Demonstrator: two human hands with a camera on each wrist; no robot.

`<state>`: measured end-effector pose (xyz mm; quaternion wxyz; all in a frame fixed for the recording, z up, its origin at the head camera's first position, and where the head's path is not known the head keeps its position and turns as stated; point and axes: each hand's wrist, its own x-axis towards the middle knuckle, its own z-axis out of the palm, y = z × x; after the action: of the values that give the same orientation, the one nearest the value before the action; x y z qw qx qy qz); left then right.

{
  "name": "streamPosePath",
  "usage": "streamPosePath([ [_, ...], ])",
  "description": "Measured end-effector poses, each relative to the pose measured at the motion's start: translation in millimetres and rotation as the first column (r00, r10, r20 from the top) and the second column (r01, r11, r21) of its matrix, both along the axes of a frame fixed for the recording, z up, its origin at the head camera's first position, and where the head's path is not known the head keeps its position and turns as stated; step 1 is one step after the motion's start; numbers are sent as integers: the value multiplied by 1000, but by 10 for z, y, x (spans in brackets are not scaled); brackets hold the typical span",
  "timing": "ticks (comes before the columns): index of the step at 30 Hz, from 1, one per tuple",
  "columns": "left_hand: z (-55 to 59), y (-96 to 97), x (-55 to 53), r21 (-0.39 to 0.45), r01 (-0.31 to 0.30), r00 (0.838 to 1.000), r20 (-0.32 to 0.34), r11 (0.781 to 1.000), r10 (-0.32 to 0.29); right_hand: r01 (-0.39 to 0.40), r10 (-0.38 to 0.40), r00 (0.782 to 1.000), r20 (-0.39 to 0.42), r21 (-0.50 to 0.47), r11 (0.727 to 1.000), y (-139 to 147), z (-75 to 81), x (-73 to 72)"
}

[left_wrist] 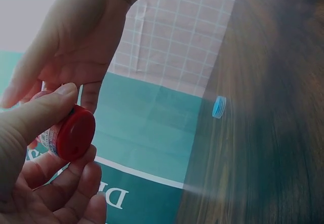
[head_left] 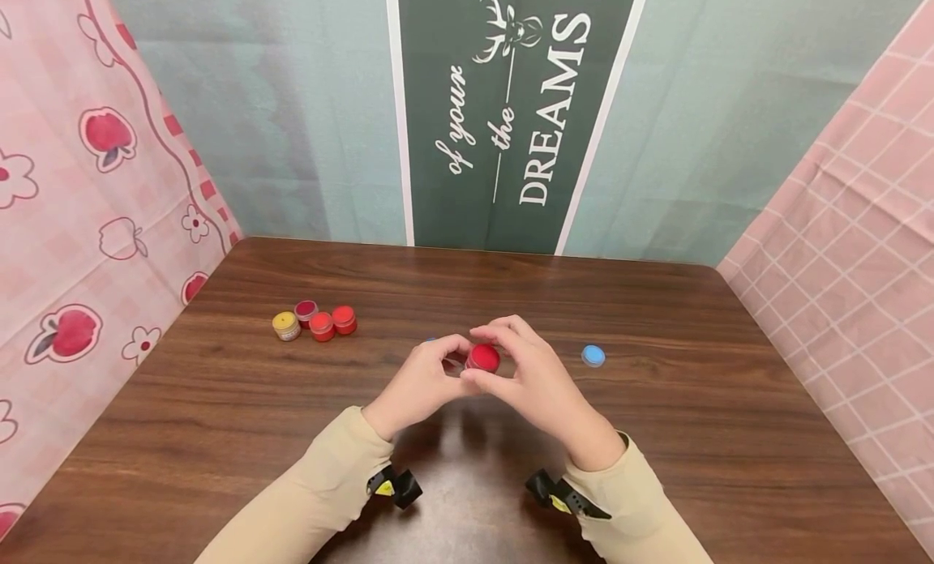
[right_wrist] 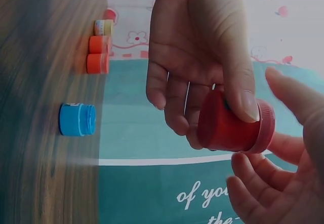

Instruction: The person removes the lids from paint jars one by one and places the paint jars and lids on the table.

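Observation:
Held up over the table is a small red jar (head_left: 485,358) with a ribbed red lid (right_wrist: 267,127). My left hand (head_left: 426,379) grips the jar's side, its thumb across the label and fingers beneath. My right hand (head_left: 530,378) is spread around the lid end. In the right wrist view, its thumb stands apart from the lid while its fingers are close beside it; contact is hard to make out. A blue jar (right_wrist: 76,119) with a bare threaded neck sits beyond my left hand, mostly hidden in the head view. To the right lies a blue lid (head_left: 593,356).
At the back left of the wooden table (head_left: 219,402), a yellow jar (head_left: 286,326), a dark red jar (head_left: 306,311) and two orange-red jars (head_left: 322,326) stand clustered. A green-and-teal cloth (head_left: 321,110) hangs behind, with pink cloths on both sides.

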<state>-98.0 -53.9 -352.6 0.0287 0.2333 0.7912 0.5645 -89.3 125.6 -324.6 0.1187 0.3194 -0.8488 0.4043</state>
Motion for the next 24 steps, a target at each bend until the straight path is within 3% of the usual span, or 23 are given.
streamPosePath([
  [3,-1,11,9,8,1,1000,15,1000,-1,37,-37,999,-3,4,999,-7,9,7],
  [6,-6,14,8,13,-5,1000,14,1000,5,23,-23,1000,5,2,1000,-3,24,9],
  [14,-14,-17,-10,-6,-9,1000,-3,1000,9,-172,172,985,-14,-5,985,31,31,-11],
  [16,-8,-21,-8,-1,-1,1000,-10,1000,1,-139,139,990,-18,9,990,26,24,-14],
  [19,-1,-19,-3,5,0,1000,-13,1000,1,-27,28,999,-21,37,999,14,24,-9],
  [22,7,-4,3,11,-7,1000,7,1000,6,71,-69,997,-23,58,996,7,19,1],
  [24,6,7,6,13,-12,1000,16,1000,11,93,-93,996,-16,62,994,6,15,4],
])
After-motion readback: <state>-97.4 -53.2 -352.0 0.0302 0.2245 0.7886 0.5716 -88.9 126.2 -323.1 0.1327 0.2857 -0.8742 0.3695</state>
